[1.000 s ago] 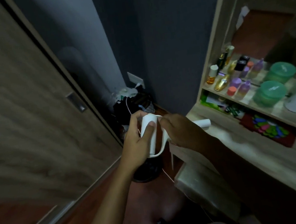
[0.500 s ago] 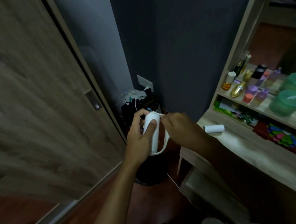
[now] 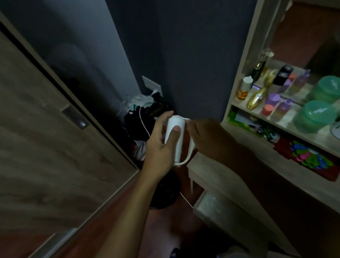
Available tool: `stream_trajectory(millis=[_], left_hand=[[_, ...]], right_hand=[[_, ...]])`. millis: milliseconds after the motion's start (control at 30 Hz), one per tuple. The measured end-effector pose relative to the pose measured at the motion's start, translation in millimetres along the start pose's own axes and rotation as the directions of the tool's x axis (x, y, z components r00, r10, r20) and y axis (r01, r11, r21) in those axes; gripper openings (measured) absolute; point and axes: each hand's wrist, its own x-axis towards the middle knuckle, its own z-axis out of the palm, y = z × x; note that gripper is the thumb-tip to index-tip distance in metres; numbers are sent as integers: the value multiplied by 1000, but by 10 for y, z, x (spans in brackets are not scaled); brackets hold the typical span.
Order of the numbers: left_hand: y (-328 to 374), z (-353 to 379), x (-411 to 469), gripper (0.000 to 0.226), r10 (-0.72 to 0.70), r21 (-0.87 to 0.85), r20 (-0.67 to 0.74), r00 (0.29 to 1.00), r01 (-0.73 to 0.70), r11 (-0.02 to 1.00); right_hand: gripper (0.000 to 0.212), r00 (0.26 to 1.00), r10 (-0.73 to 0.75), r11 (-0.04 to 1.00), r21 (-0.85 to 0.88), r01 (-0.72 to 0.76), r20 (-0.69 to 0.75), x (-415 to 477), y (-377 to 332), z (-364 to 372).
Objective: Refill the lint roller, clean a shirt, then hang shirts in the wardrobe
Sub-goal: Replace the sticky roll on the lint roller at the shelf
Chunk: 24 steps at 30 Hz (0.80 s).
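Dim corner by wardrobe door (image 3: 34, 125). Left hand (image 3: 158, 147) wraps white lint roller (image 3: 174, 137) — steadying it, presumably for refill. Right hand (image 3: 209, 138) touching roller's far side; its grasp hidden — cannot tell.

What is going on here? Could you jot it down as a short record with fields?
Setting: dim room corner beside a wooden vanity shelf
Left hand: wrapped around a white lint roller
Right hand: fingers at the roller's top end
Roller handle: white loop curving below the roll
On the shelf: perfume bottles, two green jars
Left side: wooden sliding door
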Motion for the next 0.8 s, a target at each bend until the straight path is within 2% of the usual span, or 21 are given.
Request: stream_trajectory(millis=[100, 200, 267, 333, 400, 533, 600, 700, 800], left_hand=[[3, 290, 150, 32, 31, 32, -2, 1000, -31, 999], [-27, 567, 282, 27, 28, 59, 22, 999, -29, 998], [-66, 722, 358, 24, 19, 73, 61, 998, -24, 997], [-97, 859, 414, 23, 19, 81, 97, 995, -27, 996], [-122, 972, 463, 22, 6, 86, 115, 993, -16, 996], [-176, 1114, 540, 21, -29, 70, 143, 989, 20, 997], [-195, 1148, 564, 21, -38, 71, 159, 986, 27, 997], [-201, 1153, 607, 21, -46, 64, 172, 984, 35, 997], [-205, 1140, 655, 20, -62, 64, 185, 981, 51, 997]], right_hand=[[27, 999, -20, 1000, 15, 20, 31, -29, 360, 66], [23, 999, 41, 999, 27, -42, 20, -85, 650, 140], [16, 997, 64, 989, 133, -59, -33, -130, 800, 164], [17, 986, 151, 968, 214, -133, -71, -183, 935, 154], [11, 995, 99, 979, 181, -92, -28, -234, 1026, 201], [24, 994, 98, 977, 187, -103, 36, -271, 1160, 292], [19, 983, 180, 956, 228, -185, 41, -281, 1199, 294], [31, 938, 335, 891, 293, -347, 90, -249, 1224, 335], [25, 951, 286, 928, 211, -306, 120, -232, 1224, 345]])
